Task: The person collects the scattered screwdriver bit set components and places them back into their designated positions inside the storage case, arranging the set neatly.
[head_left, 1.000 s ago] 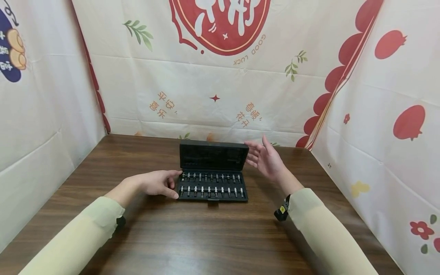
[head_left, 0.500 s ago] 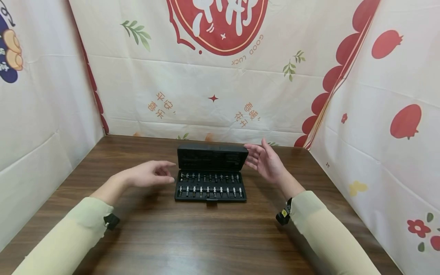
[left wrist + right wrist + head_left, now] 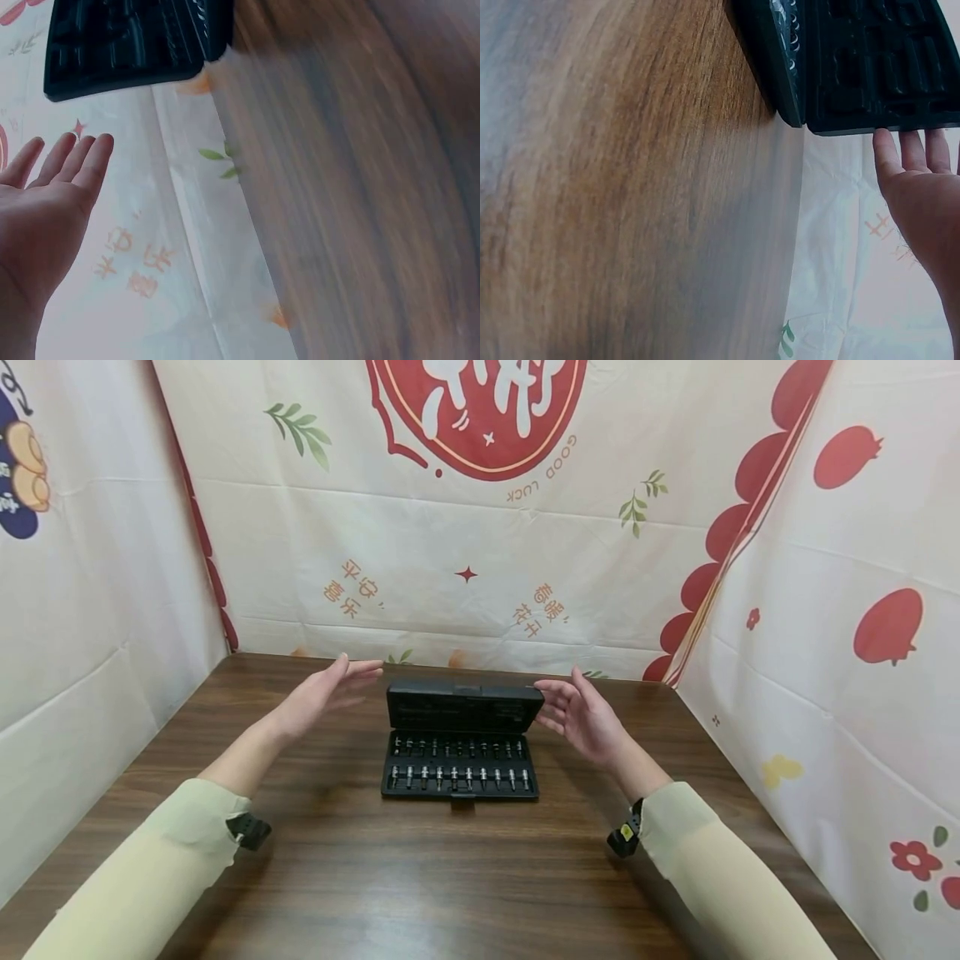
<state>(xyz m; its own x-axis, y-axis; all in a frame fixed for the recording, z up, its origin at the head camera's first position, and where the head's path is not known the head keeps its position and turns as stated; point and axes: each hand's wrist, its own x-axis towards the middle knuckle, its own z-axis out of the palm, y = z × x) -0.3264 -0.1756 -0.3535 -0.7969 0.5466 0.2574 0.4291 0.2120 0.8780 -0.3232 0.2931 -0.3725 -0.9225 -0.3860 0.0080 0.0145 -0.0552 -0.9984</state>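
A black case [image 3: 460, 763] lies on the table with two rows of small metal socket bits [image 3: 453, 777] in its base. Its lid [image 3: 463, 707] stands raised at the back and leans somewhat forward. My right hand [image 3: 588, 722] is at the lid's right edge, fingers extended, with fingertips touching that edge in the right wrist view. Left of the lid, my left hand [image 3: 318, 693] hovers with straight fingers, apart from the case. The left wrist view shows its palm [image 3: 41, 225] with nothing in it and the lid's recessed inside beyond.
The brown wooden table [image 3: 450, 877] extends around the case. A printed cloth [image 3: 420, 527] hangs behind the table's far edge, and more cloth closes in the left and right sides. Black camera bands [image 3: 249, 831] sit at the wrists.
My left hand has left the base's left side and moved up and back beside the lid. The lid has tipped slightly forward, while my right hand stays at its right edge.
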